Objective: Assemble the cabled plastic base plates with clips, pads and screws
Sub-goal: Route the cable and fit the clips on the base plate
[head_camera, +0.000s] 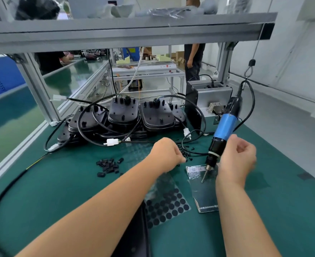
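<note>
A green work mat [60, 191] covered the bench. At the far left, a thick black cable [6, 188] curved across the mat from the near left edge toward the back. Behind it, along the rear of the bench, stood stacks of black plastic base plates [123, 114], their black leads looped around them and ending in white connectors [111, 141]. Nearer, left of centre, a small heap of black clips [109, 166] lay loose on the mat.

The left hand [167, 154] reached forward at the centre, knuckles up and fingers curled downward over a scatter of small black screws [185, 153]; whether the fingertips pinched a screw could not be told. Below the forearm lay a clear sheet of round black pads [168, 208], partly overlapping a dark base plate [134, 236] at the near edge.

Right of the sheet, a shiny dark packet [206, 191] rested flat on the mat. A blue-and-black electric screwdriver [224, 127] hung tilted from a cord above it, its bit pointing down at the packet. The right hand [237, 158] was just beside the screwdriver's black lower body, fingers loosely curled and slightly blurred; a firm grip on the tool could not be confirmed. Behind the screwdriver sat a grey metal box [208, 97].
</note>
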